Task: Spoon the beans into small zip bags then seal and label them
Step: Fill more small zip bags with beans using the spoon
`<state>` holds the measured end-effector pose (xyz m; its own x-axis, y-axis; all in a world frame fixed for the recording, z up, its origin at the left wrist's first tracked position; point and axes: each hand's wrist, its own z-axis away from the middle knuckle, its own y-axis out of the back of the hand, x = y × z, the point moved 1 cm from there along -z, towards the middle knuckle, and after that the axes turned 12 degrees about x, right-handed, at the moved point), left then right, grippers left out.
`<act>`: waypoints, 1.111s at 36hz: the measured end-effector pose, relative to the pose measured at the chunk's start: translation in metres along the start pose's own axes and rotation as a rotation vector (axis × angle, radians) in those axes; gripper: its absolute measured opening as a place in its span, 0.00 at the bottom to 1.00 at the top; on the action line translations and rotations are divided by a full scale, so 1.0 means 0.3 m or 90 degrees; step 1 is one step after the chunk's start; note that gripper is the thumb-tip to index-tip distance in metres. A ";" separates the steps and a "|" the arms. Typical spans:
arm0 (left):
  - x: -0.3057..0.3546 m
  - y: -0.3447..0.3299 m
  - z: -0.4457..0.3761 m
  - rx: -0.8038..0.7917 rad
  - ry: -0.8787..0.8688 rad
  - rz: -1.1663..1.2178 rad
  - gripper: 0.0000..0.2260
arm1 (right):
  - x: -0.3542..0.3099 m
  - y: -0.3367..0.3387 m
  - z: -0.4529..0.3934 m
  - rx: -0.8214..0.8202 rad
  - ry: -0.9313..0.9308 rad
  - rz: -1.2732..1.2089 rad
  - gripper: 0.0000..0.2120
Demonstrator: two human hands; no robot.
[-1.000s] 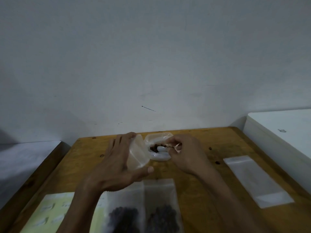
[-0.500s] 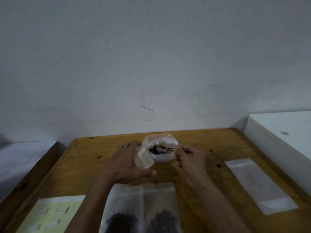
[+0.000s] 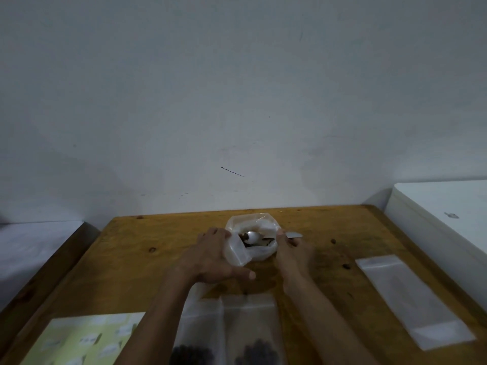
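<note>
Hands grip bag (image 3: 253,241) and spoon (image 3: 293,235) on wooden table (image 3: 137,259) below grey wall (image 3: 237,101).

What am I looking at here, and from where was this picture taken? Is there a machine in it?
No machine: a person works with two bare hands, and the camera sits on their head, looking forward and down. The wooden table stands against a pale wall. The left hand holds a clear plastic container by its open lid. The right hand grips a metal spoon whose bowl lies inside the container, where a few dark beans seem to remain. Nearest the camera lie two small zip bags with dark beans in them. An empty zip bag lies to the right, and a yellow-green label sheet at the lower left.
</note>
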<state>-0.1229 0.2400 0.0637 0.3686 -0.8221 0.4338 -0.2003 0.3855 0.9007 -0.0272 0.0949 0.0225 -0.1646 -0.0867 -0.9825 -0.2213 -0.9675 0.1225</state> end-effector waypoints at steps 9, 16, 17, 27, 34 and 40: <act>-0.021 0.005 0.024 0.011 0.011 0.023 0.43 | -0.093 0.048 0.031 -0.009 0.350 0.078 0.07; -0.014 0.007 0.054 -0.002 0.036 0.083 0.42 | -0.096 0.082 0.036 -0.046 0.528 0.075 0.06; -0.013 0.007 0.058 -0.005 0.038 0.079 0.43 | -0.090 0.085 0.032 -0.041 0.536 0.070 0.06; 0.013 0.004 0.076 -0.008 0.020 0.026 0.44 | -0.031 0.126 0.023 -0.018 0.735 0.178 0.08; 0.052 -0.016 0.109 -0.009 -0.009 -0.020 0.46 | 0.042 0.166 0.047 0.001 0.697 0.213 0.08; 0.050 -0.018 0.118 0.010 -0.026 0.000 0.45 | 0.052 0.151 0.031 0.041 0.259 0.038 0.09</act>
<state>-0.1485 0.2107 0.0647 0.3320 -0.8386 0.4319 -0.2146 0.3787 0.9003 -0.0489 0.0520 0.0141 0.2115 -0.2414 -0.9471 -0.2849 -0.9422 0.1765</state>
